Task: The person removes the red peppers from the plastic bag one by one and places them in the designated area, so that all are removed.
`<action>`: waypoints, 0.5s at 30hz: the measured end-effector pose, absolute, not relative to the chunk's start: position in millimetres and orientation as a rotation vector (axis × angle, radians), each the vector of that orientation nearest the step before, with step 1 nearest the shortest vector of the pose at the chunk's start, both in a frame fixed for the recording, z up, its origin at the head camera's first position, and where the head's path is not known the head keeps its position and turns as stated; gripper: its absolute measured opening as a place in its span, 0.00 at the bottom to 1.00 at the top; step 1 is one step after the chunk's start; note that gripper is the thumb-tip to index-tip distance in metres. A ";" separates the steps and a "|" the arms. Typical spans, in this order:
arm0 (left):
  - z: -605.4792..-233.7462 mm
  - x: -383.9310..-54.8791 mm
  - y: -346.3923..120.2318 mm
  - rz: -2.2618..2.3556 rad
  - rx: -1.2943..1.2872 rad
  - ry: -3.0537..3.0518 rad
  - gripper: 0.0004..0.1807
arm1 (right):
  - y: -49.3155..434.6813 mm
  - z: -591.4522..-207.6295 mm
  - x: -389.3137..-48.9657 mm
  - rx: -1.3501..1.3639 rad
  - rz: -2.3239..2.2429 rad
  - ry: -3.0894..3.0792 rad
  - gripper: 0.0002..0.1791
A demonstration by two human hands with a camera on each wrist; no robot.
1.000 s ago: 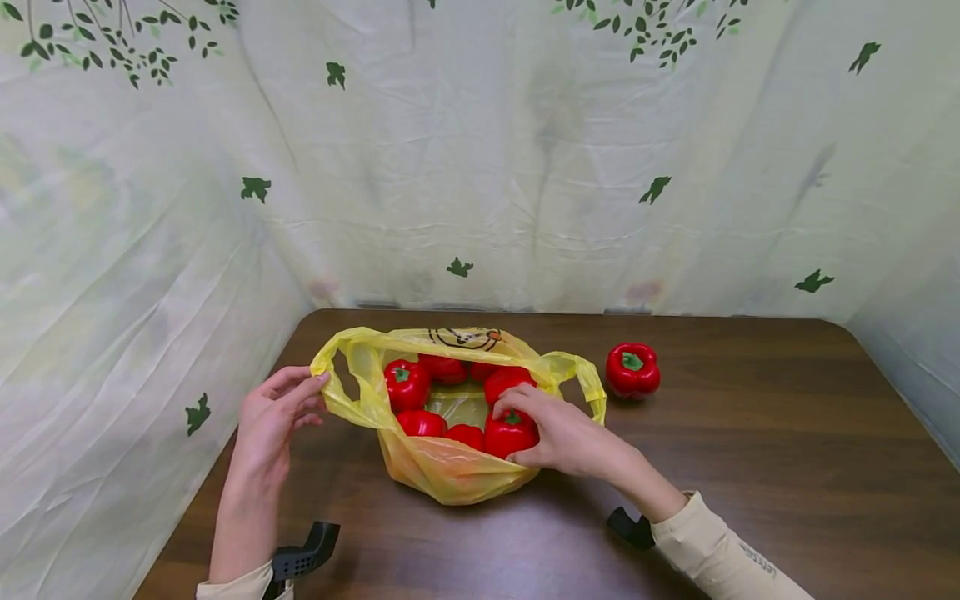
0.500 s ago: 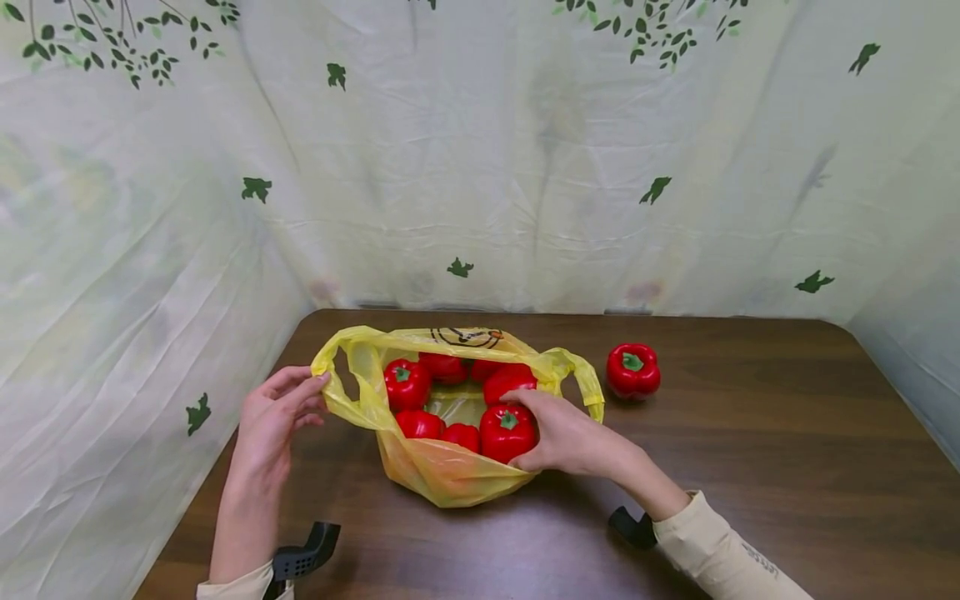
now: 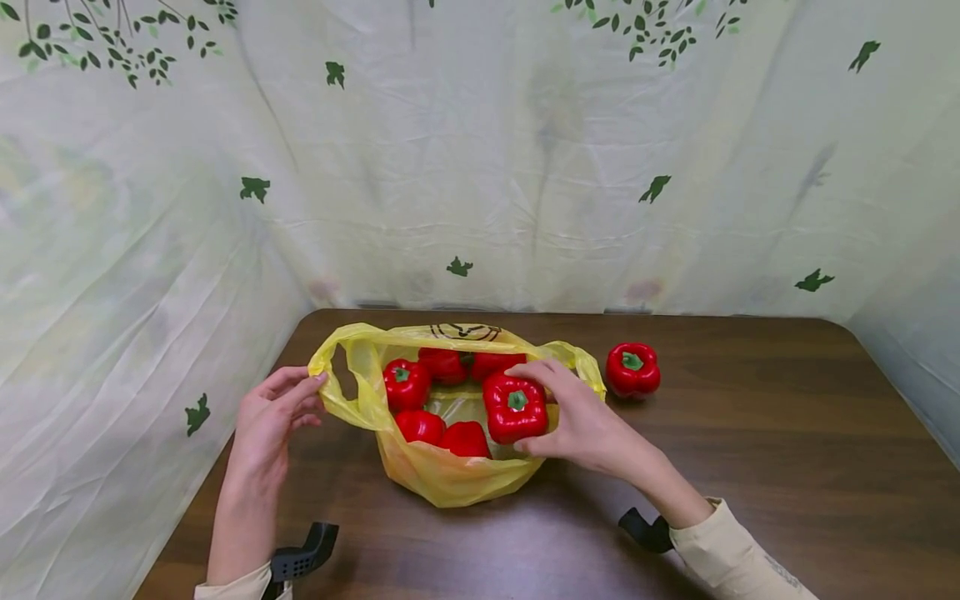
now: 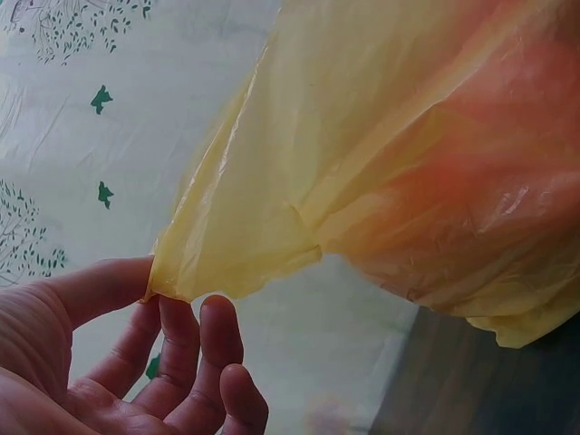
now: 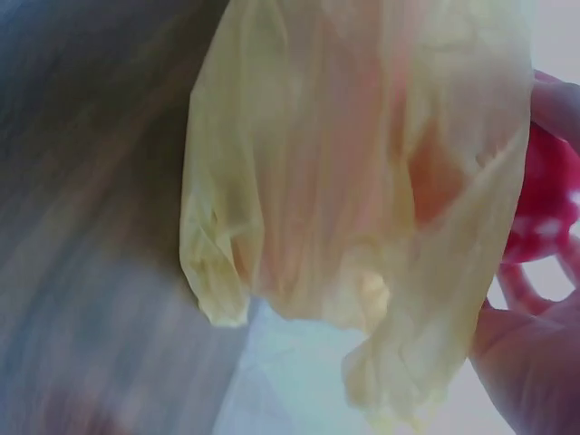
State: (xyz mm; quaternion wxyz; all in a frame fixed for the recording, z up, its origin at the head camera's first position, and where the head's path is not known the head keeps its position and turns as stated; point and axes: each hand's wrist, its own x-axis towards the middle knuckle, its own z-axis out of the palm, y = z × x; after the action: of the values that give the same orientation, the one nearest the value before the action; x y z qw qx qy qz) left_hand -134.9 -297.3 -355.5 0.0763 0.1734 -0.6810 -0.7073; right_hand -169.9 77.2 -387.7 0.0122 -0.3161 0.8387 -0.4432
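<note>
A yellow plastic bag (image 3: 450,483) lies with its mouth wide, several red bell peppers inside. My left hand (image 3: 273,417) pinches the bag's left handle (image 3: 324,367) between thumb and finger; the left wrist view shows the stretched plastic at those fingertips. Over the right part of the bag's mouth, my right hand (image 3: 581,417) grips a red bell pepper (image 3: 516,408), its green stem facing up. In the right wrist view that pepper (image 5: 544,195) shows between the fingers, partly hidden behind the bag. Another pepper (image 3: 405,385) rests inside at the left.
One more red pepper (image 3: 633,371) stands on the brown wooden table (image 3: 750,450), right of the bag. A pale curtain (image 3: 480,167) with leaf prints hangs behind and along the sides. The bag's right handle (image 3: 588,367) stands up beside my right hand.
My right hand has lifted its pepper up from the bag's right front, moving slightly up and right, with the bag's right side shifting. My left hand keeps its hold on the handle.
</note>
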 end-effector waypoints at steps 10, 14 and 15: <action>-355.1 -135.0 -297.4 -2.122 0.529 -2.042 0.11 | 103.6 -372.9 -163.3 -0.946 -1.541 2.698 0.47; -355.2 -135.2 -297.0 -2.111 0.533 -2.046 0.11 | 117.6 -367.9 -161.5 -0.868 -1.561 2.726 0.47; -355.1 -135.3 -296.9 -2.109 0.533 -2.048 0.11 | 121.5 -366.8 -161.2 -0.861 -1.556 2.738 0.46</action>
State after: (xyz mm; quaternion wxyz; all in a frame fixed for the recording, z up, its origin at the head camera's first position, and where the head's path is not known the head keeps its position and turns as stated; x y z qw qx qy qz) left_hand -135.3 -296.9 -355.1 0.0770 0.1780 -0.6834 -0.7039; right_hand -161.2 121.5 -366.8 -0.0615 -0.2633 0.8370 -0.4757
